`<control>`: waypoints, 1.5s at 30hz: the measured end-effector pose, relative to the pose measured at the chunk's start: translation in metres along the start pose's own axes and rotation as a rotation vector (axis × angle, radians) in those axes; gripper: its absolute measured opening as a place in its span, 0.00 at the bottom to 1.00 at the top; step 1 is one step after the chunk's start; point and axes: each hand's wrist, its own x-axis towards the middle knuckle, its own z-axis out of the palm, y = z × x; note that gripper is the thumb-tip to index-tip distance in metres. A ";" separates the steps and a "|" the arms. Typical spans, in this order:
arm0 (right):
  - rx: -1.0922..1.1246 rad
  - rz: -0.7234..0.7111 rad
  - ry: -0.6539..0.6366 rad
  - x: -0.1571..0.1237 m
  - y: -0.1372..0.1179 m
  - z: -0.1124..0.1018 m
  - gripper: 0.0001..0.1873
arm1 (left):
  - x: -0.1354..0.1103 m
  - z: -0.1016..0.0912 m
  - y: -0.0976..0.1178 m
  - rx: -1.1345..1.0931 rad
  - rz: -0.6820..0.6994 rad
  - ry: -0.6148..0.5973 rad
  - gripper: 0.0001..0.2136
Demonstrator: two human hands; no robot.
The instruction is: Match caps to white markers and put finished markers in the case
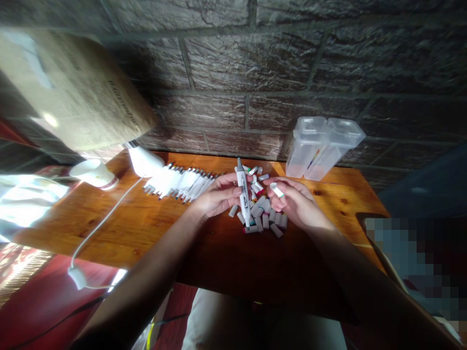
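My left hand [219,197] is closed around a white marker pen [242,194], held upright with its dark tip pointing away from me. My right hand [295,201] pinches a small white marker cap [277,189] between thumb and fingers, just right of the pen. Under and between both hands lies a pile of several loose caps [262,216] on the wooden table [146,223]. A row of several white markers [182,183] lies side by side to the left of my left hand.
Two clear plastic boxes [321,146] stand at the back right against the brick wall. A white cup [93,172], a white charger with cable [105,218] and a cardboard box [73,92] are at the left. A blurred dark object sits at the right edge.
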 end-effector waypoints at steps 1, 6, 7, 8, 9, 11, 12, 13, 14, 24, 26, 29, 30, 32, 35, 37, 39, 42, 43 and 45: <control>0.020 0.011 0.003 0.000 -0.001 0.001 0.14 | 0.000 0.001 0.000 0.008 -0.001 0.006 0.20; 0.142 0.046 -0.012 0.000 -0.001 0.004 0.11 | 0.002 0.010 0.002 -0.015 0.104 0.080 0.15; 0.155 0.049 -0.008 0.001 -0.001 0.003 0.10 | 0.002 0.010 0.003 -0.020 0.103 0.086 0.15; 0.160 0.053 -0.002 0.002 0.000 0.002 0.10 | 0.002 0.010 0.003 -0.024 0.102 0.088 0.16; 0.160 0.058 0.004 0.002 0.001 0.001 0.09 | 0.001 0.009 0.004 -0.023 0.094 0.079 0.16; 0.154 0.068 0.005 0.003 0.003 -0.002 0.07 | -0.001 0.007 0.004 -0.014 0.058 0.033 0.17; 0.153 0.071 -0.002 0.004 0.004 -0.003 0.06 | -0.002 0.006 0.005 -0.007 0.026 0.001 0.17; 0.154 0.072 -0.014 0.004 0.004 -0.004 0.06 | -0.002 0.006 0.005 0.000 -0.013 -0.032 0.18; 0.155 0.073 -0.032 0.003 0.005 -0.004 0.06 | -0.003 0.005 0.005 0.008 -0.057 -0.062 0.18; 0.010 0.060 -0.220 -0.003 0.006 0.002 0.19 | 0.000 0.010 0.005 0.034 -0.218 -0.129 0.19; 0.016 0.049 -0.219 -0.004 0.009 0.002 0.19 | 0.000 0.010 0.004 0.015 -0.203 -0.082 0.18; 0.034 0.048 -0.217 -0.004 0.016 0.002 0.15 | 0.001 0.010 0.002 -0.021 -0.204 -0.057 0.17; 0.043 0.045 -0.219 -0.004 0.018 0.003 0.15 | 0.001 0.009 0.002 -0.032 -0.206 -0.058 0.17; 0.075 0.030 -0.215 -0.003 0.019 0.005 0.14 | 0.003 0.008 0.001 -0.040 -0.206 -0.061 0.18; 0.193 -0.023 -0.174 -0.003 0.014 0.010 0.13 | 0.006 0.007 0.001 -0.019 -0.167 0.004 0.18; 0.316 -0.072 -0.139 -0.003 0.008 0.013 0.11 | 0.009 0.006 -0.001 0.040 -0.098 0.089 0.17; 0.423 -0.119 -0.118 -0.004 0.003 0.016 0.10 | 0.012 0.006 -0.006 0.134 0.022 0.143 0.19; 0.489 -0.137 -0.089 -0.006 0.001 0.021 0.09 | 0.013 0.009 -0.016 0.228 0.197 0.096 0.24; 0.488 -0.137 -0.081 -0.006 0.002 0.023 0.08 | 0.013 0.010 -0.019 0.230 0.219 0.092 0.23; 0.471 -0.131 -0.075 -0.006 0.004 0.026 0.09 | 0.011 0.013 -0.022 0.222 0.224 0.073 0.24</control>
